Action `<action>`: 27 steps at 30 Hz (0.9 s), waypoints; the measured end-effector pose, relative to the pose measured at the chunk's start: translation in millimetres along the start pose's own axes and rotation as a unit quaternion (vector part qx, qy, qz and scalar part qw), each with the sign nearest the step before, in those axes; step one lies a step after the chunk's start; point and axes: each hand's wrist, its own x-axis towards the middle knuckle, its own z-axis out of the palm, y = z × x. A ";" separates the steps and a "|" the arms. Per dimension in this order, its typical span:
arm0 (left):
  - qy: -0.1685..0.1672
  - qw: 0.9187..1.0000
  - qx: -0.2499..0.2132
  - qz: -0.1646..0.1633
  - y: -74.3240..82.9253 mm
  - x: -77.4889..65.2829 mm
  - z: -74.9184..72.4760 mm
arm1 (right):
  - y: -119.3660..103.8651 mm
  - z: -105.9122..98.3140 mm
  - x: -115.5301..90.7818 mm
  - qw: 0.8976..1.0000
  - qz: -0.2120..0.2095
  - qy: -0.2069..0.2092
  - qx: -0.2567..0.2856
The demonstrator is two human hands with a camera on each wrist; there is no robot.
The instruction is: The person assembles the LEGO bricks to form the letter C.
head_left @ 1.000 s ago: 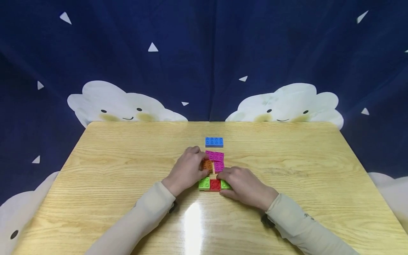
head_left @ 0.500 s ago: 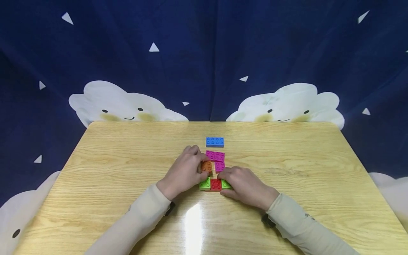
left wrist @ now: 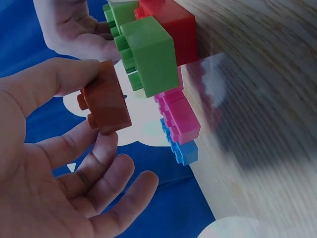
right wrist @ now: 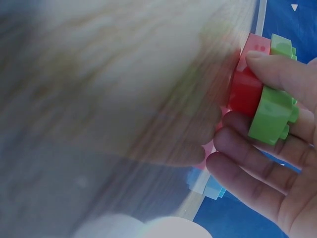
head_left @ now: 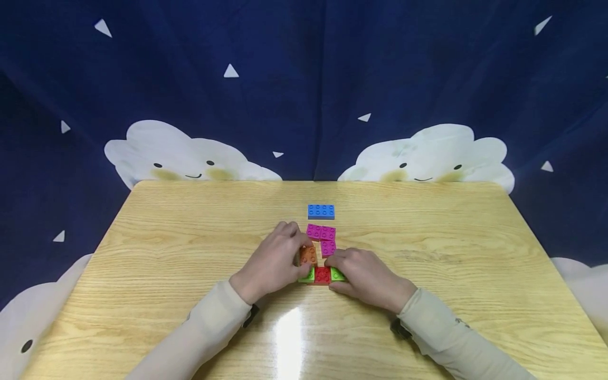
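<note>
Between the thumb and fingers of my left hand (head_left: 273, 261) is an orange toy building brick (head_left: 307, 255), studs up. In the left wrist view this orange brick (left wrist: 110, 105) hangs above the table, beside a green brick (left wrist: 152, 62). My right hand (head_left: 368, 278) grips a red brick (head_left: 322, 275) that lies on the table. Two light-green bricks (head_left: 337, 274) sit on the red one, one at each end, with red studs showing between them. The right wrist view shows the thumb on the red side (right wrist: 247, 91) and curled fingers beyond it.
Several magenta bricks (head_left: 328, 233) lie just behind the hands in an angled group. Farther back is a long blue brick (head_left: 321, 212). The wooden table (head_left: 427, 227) ends at a dark blue curtain (head_left: 266, 47) printed with clouds.
My left hand has brought the orange brick toward me, from beside the magenta bricks to the left green brick. The right hand keeps its hold on the red and green bricks.
</note>
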 end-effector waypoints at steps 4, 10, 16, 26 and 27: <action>0.000 1.000 0.004 0.001 0.5 -1.9 -0.2 | 0.3 0.5 0.1 1.000 0.000 0.000 0.003; -0.003 1.000 0.006 0.006 0.8 -4.1 -0.4 | 0.5 0.0 0.6 1.000 0.004 -0.003 0.008; -0.013 1.000 0.014 0.014 0.9 -5.6 -1.2 | 0.3 -0.2 0.6 1.000 0.004 -0.002 0.005; -0.032 0.999 0.035 0.024 1.0 -6.2 -1.7 | 0.7 0.1 0.7 1.000 0.008 -0.006 0.002; -0.033 0.999 0.035 0.025 1.1 -6.3 -1.6 | 0.8 0.1 0.8 1.000 0.008 -0.006 0.002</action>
